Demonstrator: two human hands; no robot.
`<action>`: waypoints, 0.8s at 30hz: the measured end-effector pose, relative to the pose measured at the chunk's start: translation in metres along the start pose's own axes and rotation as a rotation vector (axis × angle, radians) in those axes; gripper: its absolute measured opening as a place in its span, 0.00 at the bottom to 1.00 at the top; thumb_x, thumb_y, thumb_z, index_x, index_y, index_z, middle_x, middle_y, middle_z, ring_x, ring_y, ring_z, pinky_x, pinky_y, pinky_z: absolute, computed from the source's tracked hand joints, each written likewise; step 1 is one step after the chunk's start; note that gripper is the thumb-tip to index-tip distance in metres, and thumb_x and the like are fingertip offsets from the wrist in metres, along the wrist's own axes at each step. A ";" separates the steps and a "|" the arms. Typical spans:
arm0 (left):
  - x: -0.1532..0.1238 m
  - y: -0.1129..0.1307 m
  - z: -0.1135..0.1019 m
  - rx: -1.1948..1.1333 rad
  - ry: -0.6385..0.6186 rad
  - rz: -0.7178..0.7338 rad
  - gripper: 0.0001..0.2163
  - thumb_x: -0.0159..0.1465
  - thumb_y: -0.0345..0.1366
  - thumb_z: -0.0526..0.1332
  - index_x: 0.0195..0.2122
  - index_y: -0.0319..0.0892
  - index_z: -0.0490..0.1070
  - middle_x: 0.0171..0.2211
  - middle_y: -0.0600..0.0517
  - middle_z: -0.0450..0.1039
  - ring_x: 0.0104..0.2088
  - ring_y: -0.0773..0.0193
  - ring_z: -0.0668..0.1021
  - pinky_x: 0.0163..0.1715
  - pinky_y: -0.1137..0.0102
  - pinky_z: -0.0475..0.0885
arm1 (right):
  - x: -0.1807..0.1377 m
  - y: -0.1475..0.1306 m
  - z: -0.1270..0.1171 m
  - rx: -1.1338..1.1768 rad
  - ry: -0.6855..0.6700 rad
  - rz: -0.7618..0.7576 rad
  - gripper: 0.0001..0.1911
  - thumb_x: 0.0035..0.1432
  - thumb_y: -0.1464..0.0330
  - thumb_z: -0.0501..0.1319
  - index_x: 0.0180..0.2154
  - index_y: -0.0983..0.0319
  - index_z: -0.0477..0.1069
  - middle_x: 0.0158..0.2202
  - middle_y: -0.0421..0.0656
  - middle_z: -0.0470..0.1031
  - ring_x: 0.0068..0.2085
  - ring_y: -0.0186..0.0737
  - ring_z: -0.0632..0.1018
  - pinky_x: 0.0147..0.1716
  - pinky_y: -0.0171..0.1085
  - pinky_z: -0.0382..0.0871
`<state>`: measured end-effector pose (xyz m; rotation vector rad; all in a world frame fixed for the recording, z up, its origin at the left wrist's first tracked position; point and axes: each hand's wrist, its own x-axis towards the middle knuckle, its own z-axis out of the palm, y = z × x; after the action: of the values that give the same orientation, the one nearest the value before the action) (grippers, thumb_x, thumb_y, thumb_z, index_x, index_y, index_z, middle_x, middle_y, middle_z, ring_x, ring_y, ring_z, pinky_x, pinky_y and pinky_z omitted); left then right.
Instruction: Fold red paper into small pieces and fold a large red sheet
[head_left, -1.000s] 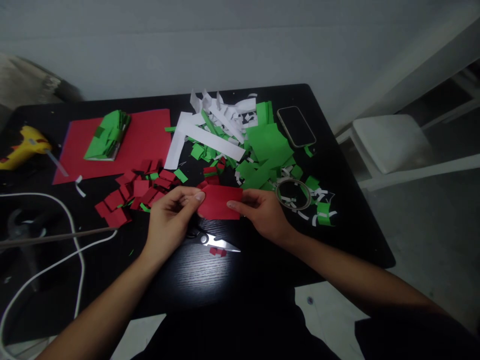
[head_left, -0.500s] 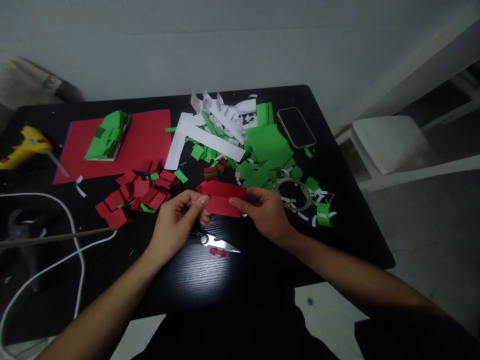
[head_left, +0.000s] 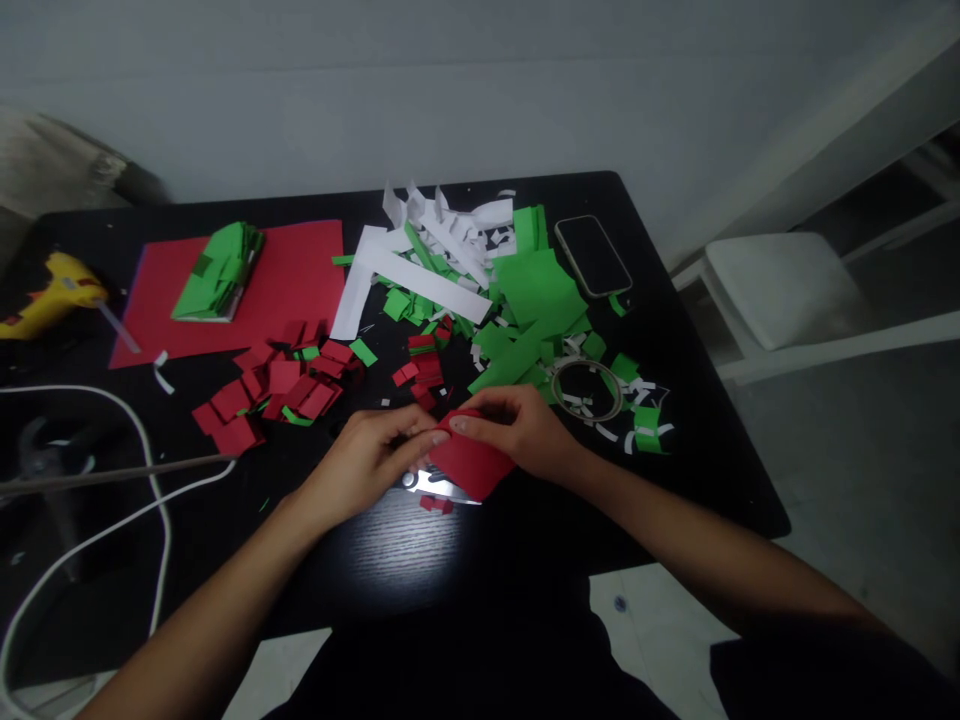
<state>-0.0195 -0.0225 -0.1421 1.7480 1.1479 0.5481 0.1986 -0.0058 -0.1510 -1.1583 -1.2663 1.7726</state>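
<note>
A piece of red paper (head_left: 474, 462) is pinched between both of my hands above the black table. My left hand (head_left: 379, 450) has thumb and fingers closed at its upper left edge. My right hand (head_left: 529, 430) grips its top, the thumb lying close to the left thumb. Partly beneath the paper lie the scissors (head_left: 450, 487), blades pointing right, with their handles hidden behind my left hand. Small red scraps (head_left: 436, 505) rest just below the blades. Cut red pieces (head_left: 426, 370) lie beyond my fingers.
To the left are a heap of red paper pieces (head_left: 285, 380), a red sheet (head_left: 300, 270) under a folded green bundle (head_left: 221, 270), a yellow glue gun (head_left: 60, 290) and a white cable (head_left: 161, 540). Green and white scraps (head_left: 532, 290), a tape ring (head_left: 621, 390) and a phone (head_left: 592, 255) occupy the right.
The red paper has been turned and brought lower, now covering part of the scissors. My hands have drawn closer together at its top edge. Red pieces behind it have come into view.
</note>
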 end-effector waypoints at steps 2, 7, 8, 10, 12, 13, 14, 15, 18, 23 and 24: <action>0.000 0.000 0.000 0.028 -0.023 0.015 0.13 0.70 0.42 0.60 0.31 0.41 0.73 0.24 0.56 0.73 0.25 0.70 0.74 0.26 0.75 0.66 | 0.000 0.001 0.001 -0.035 0.003 -0.017 0.13 0.47 0.60 0.75 0.29 0.64 0.81 0.25 0.39 0.78 0.27 0.33 0.74 0.26 0.32 0.64; 0.000 -0.001 0.003 -0.046 0.101 0.004 0.11 0.70 0.41 0.60 0.34 0.41 0.73 0.25 0.56 0.72 0.26 0.69 0.73 0.28 0.75 0.68 | 0.000 0.002 0.002 -0.024 0.068 -0.063 0.12 0.50 0.60 0.73 0.28 0.63 0.80 0.26 0.39 0.78 0.27 0.32 0.74 0.27 0.32 0.66; 0.000 -0.002 0.003 -0.066 0.137 -0.005 0.10 0.70 0.42 0.60 0.35 0.41 0.73 0.26 0.56 0.72 0.26 0.69 0.73 0.28 0.75 0.68 | 0.000 0.002 0.002 -0.021 0.071 -0.068 0.12 0.51 0.60 0.73 0.28 0.63 0.80 0.26 0.39 0.78 0.27 0.33 0.74 0.28 0.32 0.66; 0.001 -0.003 0.005 -0.095 0.197 -0.019 0.10 0.69 0.42 0.61 0.36 0.41 0.73 0.26 0.56 0.72 0.26 0.70 0.73 0.28 0.75 0.69 | 0.000 0.003 0.002 -0.027 0.060 -0.076 0.11 0.52 0.61 0.72 0.28 0.63 0.79 0.26 0.39 0.79 0.28 0.33 0.75 0.29 0.33 0.67; 0.001 -0.004 0.005 -0.108 0.226 -0.025 0.09 0.69 0.42 0.61 0.37 0.41 0.73 0.27 0.56 0.72 0.26 0.70 0.73 0.28 0.75 0.69 | -0.001 0.004 0.003 -0.054 0.047 -0.090 0.10 0.54 0.62 0.70 0.29 0.63 0.79 0.27 0.40 0.79 0.28 0.34 0.75 0.29 0.33 0.67; 0.001 -0.004 0.006 -0.109 0.228 -0.024 0.09 0.69 0.42 0.61 0.37 0.42 0.73 0.27 0.56 0.72 0.27 0.70 0.73 0.29 0.75 0.69 | -0.001 0.004 0.003 -0.074 0.047 -0.102 0.10 0.55 0.63 0.69 0.29 0.63 0.79 0.27 0.40 0.79 0.28 0.34 0.75 0.29 0.33 0.67; 0.001 -0.005 0.006 -0.110 0.226 -0.021 0.09 0.70 0.42 0.61 0.37 0.42 0.74 0.28 0.56 0.72 0.27 0.69 0.73 0.29 0.75 0.69 | -0.002 0.004 0.004 -0.098 0.053 -0.116 0.10 0.57 0.62 0.68 0.30 0.63 0.79 0.27 0.40 0.79 0.28 0.34 0.75 0.29 0.33 0.67; 0.001 -0.005 0.006 -0.110 0.223 -0.018 0.09 0.70 0.42 0.61 0.37 0.42 0.74 0.28 0.56 0.73 0.28 0.69 0.73 0.30 0.75 0.69 | -0.002 0.004 0.004 -0.122 0.063 -0.131 0.11 0.58 0.62 0.67 0.29 0.63 0.79 0.27 0.40 0.78 0.28 0.34 0.75 0.29 0.33 0.66; 0.001 -0.004 0.006 -0.107 0.228 -0.011 0.09 0.70 0.42 0.60 0.37 0.42 0.74 0.29 0.55 0.73 0.29 0.69 0.74 0.31 0.75 0.69 | -0.003 0.003 0.005 -0.163 0.094 -0.169 0.13 0.60 0.61 0.66 0.29 0.63 0.79 0.26 0.40 0.78 0.29 0.34 0.74 0.29 0.33 0.66; 0.002 -0.003 0.004 -0.077 0.267 -0.004 0.09 0.70 0.42 0.60 0.37 0.42 0.74 0.31 0.55 0.75 0.31 0.68 0.75 0.32 0.75 0.70 | -0.003 0.005 0.005 -0.158 0.097 -0.173 0.12 0.60 0.61 0.66 0.31 0.62 0.81 0.28 0.40 0.80 0.30 0.35 0.76 0.30 0.34 0.68; 0.002 -0.003 0.003 -0.071 0.268 -0.003 0.09 0.70 0.42 0.60 0.37 0.42 0.74 0.31 0.55 0.75 0.31 0.68 0.75 0.32 0.75 0.70 | -0.003 0.006 0.005 -0.152 0.090 -0.167 0.11 0.60 0.61 0.67 0.31 0.62 0.81 0.29 0.40 0.80 0.31 0.36 0.77 0.31 0.34 0.69</action>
<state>-0.0176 -0.0221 -0.1468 1.6462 1.2974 0.8305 0.1948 -0.0120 -0.1553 -1.1659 -1.4193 1.5085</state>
